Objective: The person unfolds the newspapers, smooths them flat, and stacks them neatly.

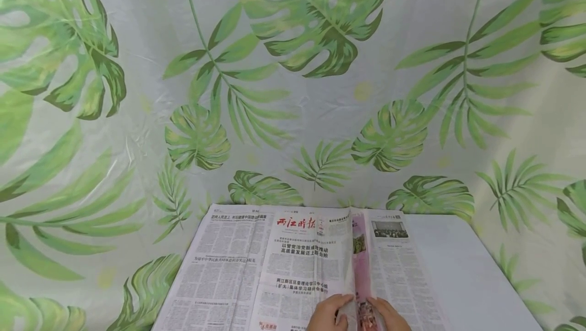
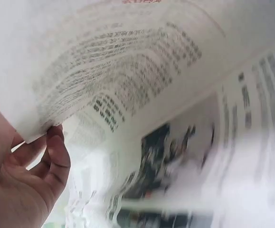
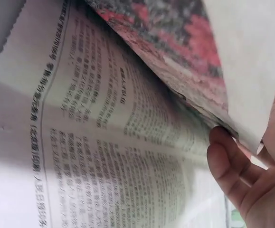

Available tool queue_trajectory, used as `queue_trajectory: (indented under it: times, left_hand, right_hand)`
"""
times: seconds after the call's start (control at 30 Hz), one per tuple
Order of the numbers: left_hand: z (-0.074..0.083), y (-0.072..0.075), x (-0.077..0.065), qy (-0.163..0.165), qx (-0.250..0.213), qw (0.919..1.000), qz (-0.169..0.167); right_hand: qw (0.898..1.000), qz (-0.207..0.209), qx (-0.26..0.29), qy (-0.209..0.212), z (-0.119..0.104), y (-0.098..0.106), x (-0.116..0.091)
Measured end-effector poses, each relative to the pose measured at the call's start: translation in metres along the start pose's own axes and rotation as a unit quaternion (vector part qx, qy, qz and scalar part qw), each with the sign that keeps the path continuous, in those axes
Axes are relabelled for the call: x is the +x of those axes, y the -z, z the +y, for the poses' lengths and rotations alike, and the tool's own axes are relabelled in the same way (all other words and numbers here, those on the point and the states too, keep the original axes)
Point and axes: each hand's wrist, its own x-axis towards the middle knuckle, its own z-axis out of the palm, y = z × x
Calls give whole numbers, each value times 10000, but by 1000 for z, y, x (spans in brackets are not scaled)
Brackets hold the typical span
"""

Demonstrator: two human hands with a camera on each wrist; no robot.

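An open newspaper (image 1: 293, 257) with a red masthead is spread at the lower middle of the head view. My left hand (image 1: 327, 314) pinches the edge of a lifted page; in the left wrist view, thumb and fingers of that hand (image 2: 37, 173) hold the page's corner, and the sheet (image 2: 113, 61) curves up above it. Just to its right, my right hand (image 1: 389, 314) grips a page beside a pink printed strip (image 1: 360, 265). The right wrist view shows this hand (image 3: 251, 175) pinching a sheet with a red floral picture (image 3: 194, 42), raised over a printed page (image 3: 99, 133).
Under the newspaper lies a white tabletop (image 1: 476, 275), its bare part showing at the right. Behind it hangs a pale sheet with green leaf prints (image 1: 316, 112). A page with a dark photo (image 1: 390, 229) lies right of the hands.
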Motion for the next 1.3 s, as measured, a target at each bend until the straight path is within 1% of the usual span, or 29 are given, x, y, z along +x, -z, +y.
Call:
queue_trajectory:
  times: [0.07,0.1,0.2,0.23,0.27,0.33,0.43,0.47,0.5,0.57,0.67,0.8,0.9,1.0,1.07,1.13,1.3]
  left_hand:
    - [-3,4,0,-53,67,9999,-112]
    - [-5,6,0,-27,50,9999,-124]
    - [-7,13,-3,-99,-64,9999,-57]
    - [-7,16,-4,-234,52,9997,-2]
    - [-6,18,-5,-235,8,9997,90]
    - [-5,22,-6,-317,168,9989,298]
    - [-5,29,-8,-297,508,9966,580]
    - [-3,31,-9,-156,513,9964,663]
    - [-2,34,-10,-88,608,9956,710]
    - [-1,38,-12,25,689,9949,736]
    - [1,46,-15,147,669,9953,691]
    - [4,55,-17,103,603,9958,681]
    - [5,61,-20,39,613,9950,786]
    - [5,65,-23,89,579,9942,900]
    - [5,68,-26,161,528,9936,988]
    - [5,71,-28,179,498,9928,1075]
    - [-1,81,-34,198,411,9906,1287]
  right_hand:
    - [9994,98,-102,-314,-7,3,0]
    - [9988,233,-177,-389,-10,4,-1]
    - [9957,593,-278,-653,-17,5,-2]
    - [9943,665,-277,-790,-19,6,-2]
    - [9926,755,-267,-916,-21,7,-3]
    - [9891,1048,-320,-979,-21,8,-3]
    - [9843,1421,-397,-964,-17,8,-3]
    - [9832,1505,-387,-960,-16,8,-3]
    - [9825,1555,-381,-952,-14,8,-4]
    - [9815,1613,-355,-971,-11,9,-5]
    - [9809,1624,-351,-1008,-8,13,-6]
    - [9809,1551,-415,-1101,-7,21,-7]
    - [9808,1532,-413,-1130,-5,25,-8]
    - [9807,1630,-353,-1022,-2,27,-10]
    - [9813,1691,-274,-875,0,29,-11]
    - [9809,1773,-318,-733,4,31,-12]
    - [9806,1815,-489,-564,12,39,-16]
